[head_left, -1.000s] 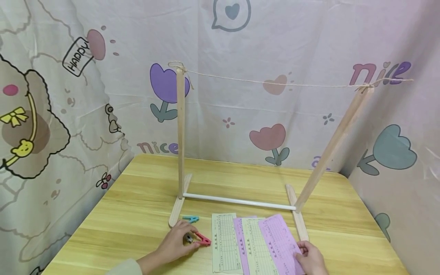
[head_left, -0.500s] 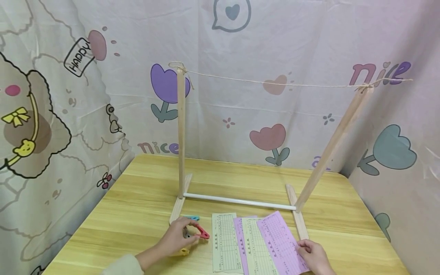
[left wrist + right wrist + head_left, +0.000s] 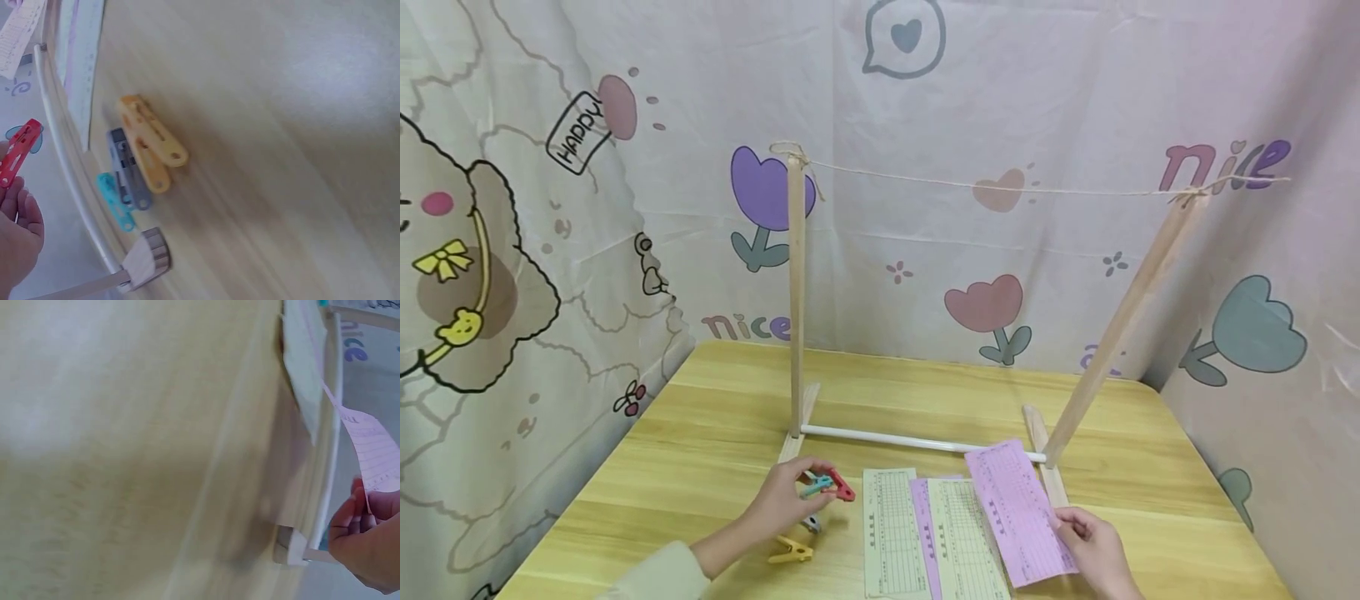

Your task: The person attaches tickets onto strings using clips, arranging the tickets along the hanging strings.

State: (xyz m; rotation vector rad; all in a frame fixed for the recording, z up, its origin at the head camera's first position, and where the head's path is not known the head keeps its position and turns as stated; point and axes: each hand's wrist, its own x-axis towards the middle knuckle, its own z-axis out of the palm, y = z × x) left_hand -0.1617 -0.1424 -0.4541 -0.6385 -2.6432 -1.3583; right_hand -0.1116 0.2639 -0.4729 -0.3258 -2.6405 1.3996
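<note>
Your left hand (image 3: 780,498) pinches the red clip (image 3: 844,488) above the table (image 3: 700,467), where the blue clip (image 3: 117,203), grey clip (image 3: 811,523) and yellow clip (image 3: 793,551) lie. Your right hand (image 3: 1096,546) pinches 1 raised pink slip (image 3: 1017,517) by its edge, near a pale green slip (image 3: 961,537).

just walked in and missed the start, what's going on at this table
A person's left hand pinches a red clothespin, while the right hand holds up a purple printed slip by its edge. Two pale green slips and another purple slip lie on the wood-grain table, near a teal clothespin, a gray clothespin and a yellow clothespin. Behind them, twine is strung between two wooden posts, with no slip clipped to it.
</note>
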